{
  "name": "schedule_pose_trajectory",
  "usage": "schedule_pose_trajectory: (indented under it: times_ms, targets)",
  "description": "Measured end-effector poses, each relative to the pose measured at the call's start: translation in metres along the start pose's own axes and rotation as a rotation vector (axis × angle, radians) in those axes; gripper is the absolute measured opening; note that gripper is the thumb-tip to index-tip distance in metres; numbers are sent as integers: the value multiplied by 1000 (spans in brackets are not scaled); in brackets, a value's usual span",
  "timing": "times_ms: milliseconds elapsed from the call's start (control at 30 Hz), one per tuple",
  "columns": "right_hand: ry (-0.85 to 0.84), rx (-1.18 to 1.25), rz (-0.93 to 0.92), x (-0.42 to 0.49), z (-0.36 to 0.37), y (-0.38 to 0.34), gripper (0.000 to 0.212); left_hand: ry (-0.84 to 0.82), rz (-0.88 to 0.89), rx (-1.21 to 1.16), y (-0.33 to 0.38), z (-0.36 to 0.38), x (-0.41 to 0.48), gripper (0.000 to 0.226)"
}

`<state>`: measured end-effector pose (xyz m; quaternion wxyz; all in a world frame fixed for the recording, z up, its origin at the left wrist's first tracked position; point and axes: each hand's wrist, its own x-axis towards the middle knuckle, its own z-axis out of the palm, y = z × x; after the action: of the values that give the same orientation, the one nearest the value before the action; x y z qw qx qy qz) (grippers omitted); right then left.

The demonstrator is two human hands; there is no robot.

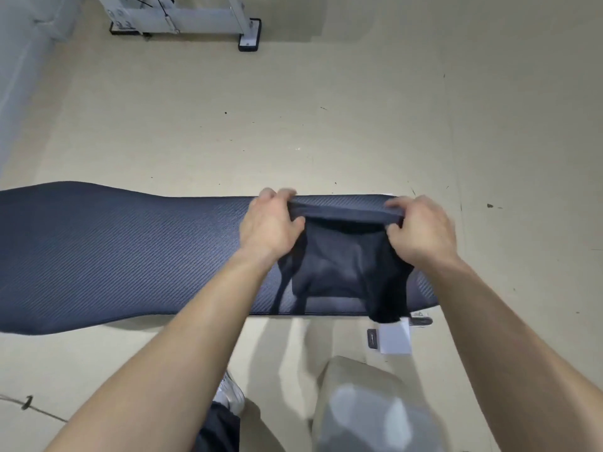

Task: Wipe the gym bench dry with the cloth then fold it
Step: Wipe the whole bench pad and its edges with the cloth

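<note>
A dark blue padded gym bench [114,256] runs across the view from the left edge to the right of centre. A dark cloth [342,265] hangs stretched between both hands over the bench's right end. My left hand [270,223] grips the cloth's upper left corner. My right hand [421,230] grips the upper right corner. The top edge is pulled taut between them, and the rest sags down, its lower right corner drooping past the bench's near edge.
Beige floor [326,125] surrounds the bench. A white machine frame with black feet [249,37] stands at the far top. The bench's white support and black foot [391,337] show under its right end. My shoe [230,393] and my knee [359,402] are near the bottom.
</note>
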<state>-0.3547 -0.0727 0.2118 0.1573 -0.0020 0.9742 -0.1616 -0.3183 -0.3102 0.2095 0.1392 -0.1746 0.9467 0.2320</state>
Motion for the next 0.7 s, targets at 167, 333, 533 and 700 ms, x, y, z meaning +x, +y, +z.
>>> schedule_pose_trajectory:
  times_ms: [167, 333, 533, 700]
  targets:
    - [182, -23, -18, -4, 68, 11, 68, 159, 239, 36, 11, 79, -21, 65]
    - [-106, -257, -199, -18, 140, 41, 68, -168, 341, 322, -5, 149, -31, 66]
    - [-63, -299, -386, 1, 177, -12, 67, 11, 297, 364, -72, 142, -28, 67]
    - [-84, -298, -547, 15, 208, -107, 68, 52, 203, 382, -169, 101, -23, 69]
